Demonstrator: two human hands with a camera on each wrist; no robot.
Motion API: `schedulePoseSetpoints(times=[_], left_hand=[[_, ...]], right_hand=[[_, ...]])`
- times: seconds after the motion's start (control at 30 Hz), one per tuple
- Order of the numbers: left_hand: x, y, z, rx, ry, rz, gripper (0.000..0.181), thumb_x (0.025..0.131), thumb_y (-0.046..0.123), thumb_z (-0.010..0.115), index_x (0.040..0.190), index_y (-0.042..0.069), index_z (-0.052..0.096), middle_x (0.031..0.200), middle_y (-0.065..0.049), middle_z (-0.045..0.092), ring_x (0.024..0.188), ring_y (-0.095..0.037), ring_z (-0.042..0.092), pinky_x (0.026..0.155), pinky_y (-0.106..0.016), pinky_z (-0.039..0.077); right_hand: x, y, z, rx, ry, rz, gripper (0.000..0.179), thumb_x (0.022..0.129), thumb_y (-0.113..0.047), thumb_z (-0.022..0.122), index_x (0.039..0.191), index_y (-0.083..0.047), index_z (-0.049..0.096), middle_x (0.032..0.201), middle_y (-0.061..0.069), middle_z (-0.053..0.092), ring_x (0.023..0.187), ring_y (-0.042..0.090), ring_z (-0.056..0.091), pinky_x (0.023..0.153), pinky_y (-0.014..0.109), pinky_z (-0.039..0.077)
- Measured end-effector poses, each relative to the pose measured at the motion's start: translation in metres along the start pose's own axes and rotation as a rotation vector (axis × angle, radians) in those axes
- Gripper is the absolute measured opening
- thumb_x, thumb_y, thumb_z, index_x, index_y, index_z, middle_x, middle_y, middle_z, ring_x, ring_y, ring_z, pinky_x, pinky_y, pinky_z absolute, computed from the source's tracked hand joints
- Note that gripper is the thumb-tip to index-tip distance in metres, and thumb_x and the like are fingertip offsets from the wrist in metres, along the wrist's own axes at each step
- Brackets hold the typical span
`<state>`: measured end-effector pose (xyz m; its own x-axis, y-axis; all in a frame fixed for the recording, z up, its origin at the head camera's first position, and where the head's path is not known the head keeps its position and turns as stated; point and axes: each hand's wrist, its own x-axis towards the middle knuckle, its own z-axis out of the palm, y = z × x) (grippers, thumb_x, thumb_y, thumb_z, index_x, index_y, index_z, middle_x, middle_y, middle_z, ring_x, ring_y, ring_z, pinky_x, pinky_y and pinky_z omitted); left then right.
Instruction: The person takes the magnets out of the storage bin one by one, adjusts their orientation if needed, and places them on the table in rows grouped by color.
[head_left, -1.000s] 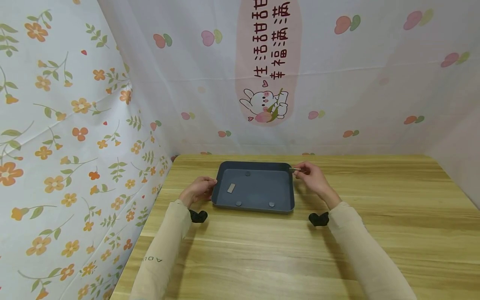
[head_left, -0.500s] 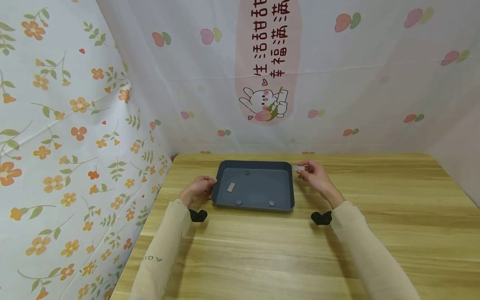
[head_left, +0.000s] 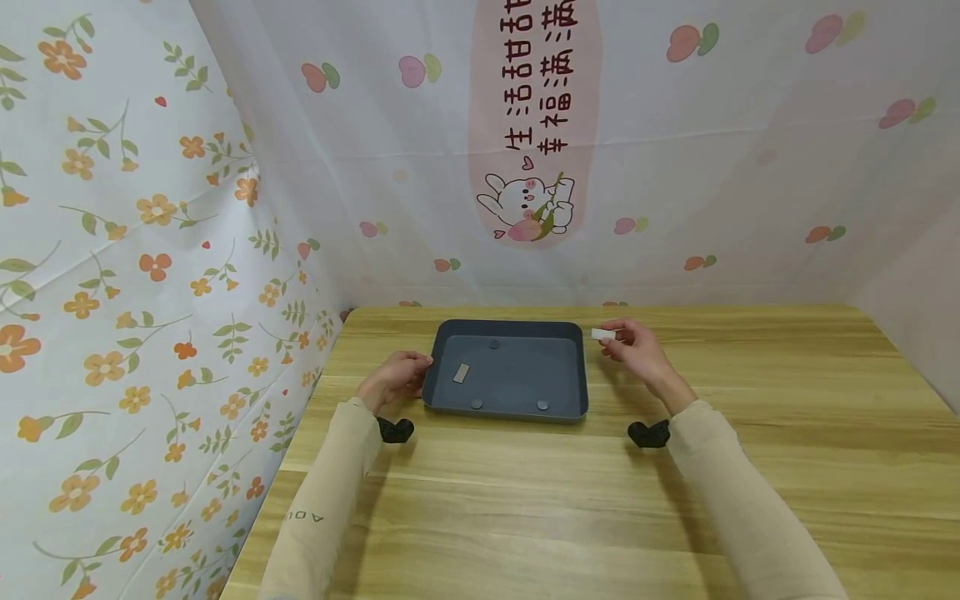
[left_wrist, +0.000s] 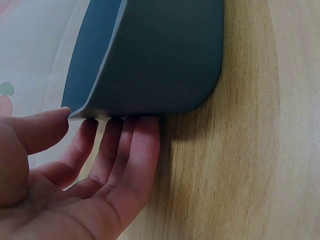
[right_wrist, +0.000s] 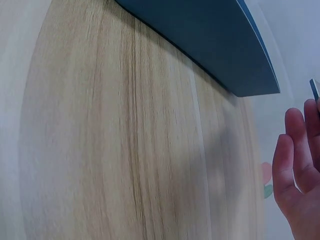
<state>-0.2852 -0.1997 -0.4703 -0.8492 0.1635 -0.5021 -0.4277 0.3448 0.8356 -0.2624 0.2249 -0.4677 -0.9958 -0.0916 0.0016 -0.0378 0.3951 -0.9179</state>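
A dark blue-grey rectangular tray (head_left: 517,367) with low walls lies on the wooden table. My left hand (head_left: 397,377) holds its left side: in the left wrist view the thumb tip is at the rim and the fingertips (left_wrist: 145,127) are against the outer wall. Just beyond the tray's far right corner, my right hand (head_left: 637,354) pinches a small flat white rectangular piece (head_left: 602,334) between thumb and fingers. Only the edge of that piece shows in the right wrist view, beside the raised fingers (right_wrist: 295,125). A small grey-brown rectangular piece (head_left: 462,373) lies inside the tray at left.
Three small round grey spots, one of them (head_left: 542,405) near the front right, show on the tray floor. The wood-grain table (head_left: 525,500) extends in front and to the right. A printed curtain (head_left: 660,167) hangs behind the table, and a floral one (head_left: 150,292) at left.
My right hand has moved slightly right, away from the tray's rim, and the white piece has turned from edge-on to show its flat face. The left hand and tray stay in place.
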Motion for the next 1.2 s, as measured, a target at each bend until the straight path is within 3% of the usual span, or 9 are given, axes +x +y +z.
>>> schedulePoseSetpoints(times=[0.3,0.63,0.83,0.97,1.2], left_hand=[[-0.004,0.0,0.0,0.011,-0.003,0.028,0.032,0.104,0.018,0.044,0.125,-0.005,0.052,0.092,-0.007,0.06,0.073,-0.014,0.057,0.067,-0.028,0.05],[-0.007,0.001,0.001,0.025,-0.006,0.029,0.033,0.104,0.018,0.044,0.126,-0.005,0.051,0.094,-0.007,0.06,0.075,-0.015,0.057,0.067,-0.028,0.051],[-0.006,0.001,0.0,0.033,-0.01,0.03,0.033,0.104,0.019,0.044,0.126,-0.005,0.051,0.094,-0.007,0.06,0.075,-0.015,0.057,0.067,-0.028,0.051],[-0.006,0.001,0.0,0.025,-0.012,0.032,0.033,0.104,0.018,0.044,0.126,-0.005,0.051,0.094,-0.007,0.06,0.075,-0.015,0.057,0.067,-0.028,0.051],[-0.005,0.002,0.0,0.029,-0.004,0.028,0.033,0.104,0.019,0.044,0.126,-0.004,0.051,0.095,-0.007,0.06,0.076,-0.015,0.057,0.067,-0.028,0.051]], right_hand=[[-0.001,0.004,-0.006,0.001,0.002,0.033,0.037,0.098,-0.009,0.053,0.133,0.004,0.048,0.114,0.025,0.057,0.088,0.014,0.065,0.084,0.042,0.054],[-0.004,0.01,-0.013,0.001,-0.007,0.048,0.039,0.098,-0.01,0.055,0.134,0.002,0.047,0.112,0.022,0.056,0.093,0.02,0.066,0.083,0.035,0.054],[-0.005,0.013,-0.017,-0.024,-0.01,0.053,0.039,0.097,-0.009,0.057,0.133,0.003,0.048,0.112,0.022,0.057,0.089,0.01,0.064,0.082,0.035,0.054],[-0.007,0.015,-0.019,-0.022,-0.016,0.057,0.04,0.095,-0.007,0.059,0.131,0.006,0.048,0.111,0.025,0.058,0.088,0.011,0.064,0.079,0.031,0.055],[-0.005,0.021,-0.021,-0.053,-0.018,0.07,0.038,0.093,-0.007,0.062,0.127,0.006,0.052,0.105,0.018,0.06,0.085,0.011,0.058,0.076,0.027,0.055]])
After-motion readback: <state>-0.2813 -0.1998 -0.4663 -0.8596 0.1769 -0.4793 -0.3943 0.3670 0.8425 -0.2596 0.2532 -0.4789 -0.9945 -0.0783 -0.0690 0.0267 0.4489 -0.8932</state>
